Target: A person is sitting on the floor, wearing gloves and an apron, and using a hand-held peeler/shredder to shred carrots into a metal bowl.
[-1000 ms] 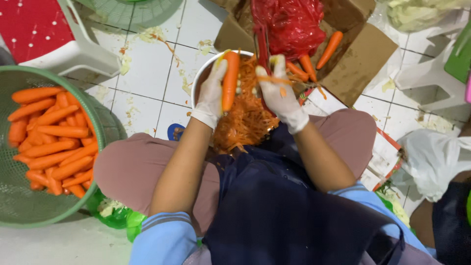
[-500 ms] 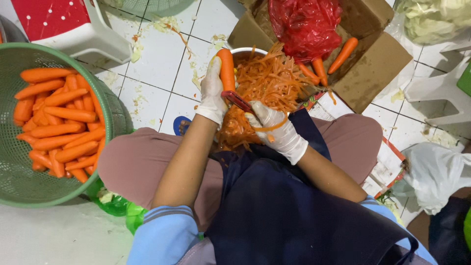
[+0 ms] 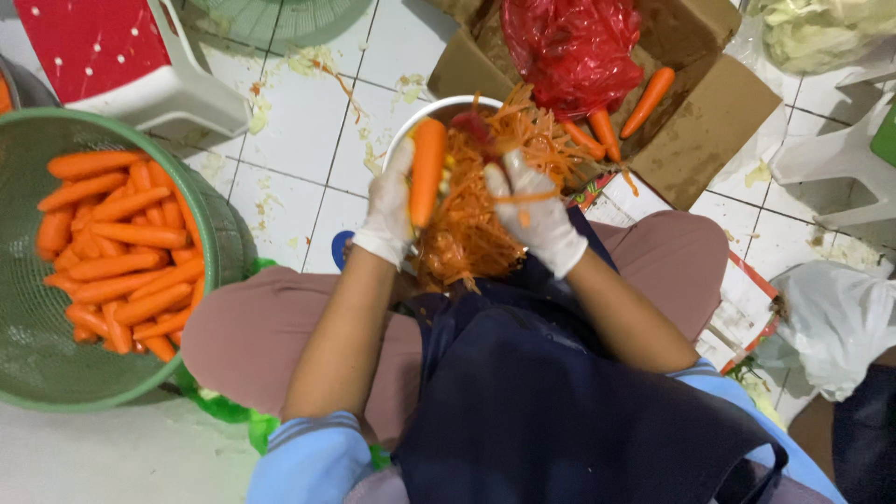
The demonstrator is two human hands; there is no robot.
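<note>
A carrot (image 3: 427, 171) is held upright in the left hand (image 3: 387, 207), whose white-gloved fingers are wrapped around its lower half, directly over the near rim of a round metal bowl (image 3: 417, 128). The right hand (image 3: 537, 217), also gloved, is closed around a red-handled peeler (image 3: 475, 125), only the red tip of which is seen above the fingers, just right of the carrot and above the bowl. The two hands are kept a little apart, with a heap of orange carrot peelings (image 3: 476, 224) lying in the bowl between and below them. Beyond the bowl, an open cardboard box (image 3: 709, 117) is seen, holding a red plastic bag (image 3: 569, 47) and several unpeeled carrots (image 3: 649, 98). Well to the left of the bowl, a green mesh basket (image 3: 37, 345) is filled with peeled carrots (image 3: 117, 252). Left of the bowl and farther away, a red and white plastic stool (image 3: 112, 61) is stood on the white tiled floor (image 3: 289, 201). To the right of the bowl and nearer, a white plastic bag (image 3: 835, 322) is seen beside the person's knee.
</note>
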